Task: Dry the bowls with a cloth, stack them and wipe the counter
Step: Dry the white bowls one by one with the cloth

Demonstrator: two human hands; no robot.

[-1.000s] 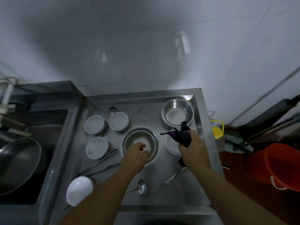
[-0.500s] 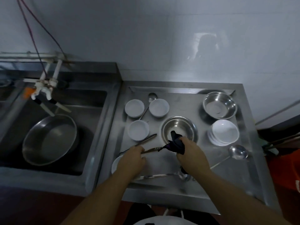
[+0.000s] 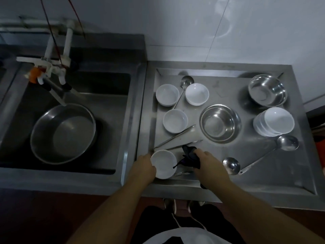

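Observation:
My left hand (image 3: 145,165) grips the left rim of a white bowl (image 3: 164,164) at the counter's front left. My right hand (image 3: 205,161) holds a bunched dark cloth (image 3: 189,156) just right of that bowl. Three single white bowls (image 3: 167,94) (image 3: 197,93) (image 3: 175,120) sit at the back left of the steel counter (image 3: 263,173). A stack of white bowls (image 3: 274,121) stands at the right. Two steel bowls (image 3: 219,123) (image 3: 267,89) rest at the middle and the back right.
Ladles (image 3: 286,142) (image 3: 231,165) (image 3: 186,81) and long steel utensils (image 3: 175,136) lie among the bowls. A sink (image 3: 105,85) on the left holds a large steel basin (image 3: 63,133) under a white tap (image 3: 51,67). A tiled wall rises behind.
My left hand has left the middle steel bowl and come back to the front left white bowl, gripping its rim. My right hand with the cloth came down beside it. The view shifted left.

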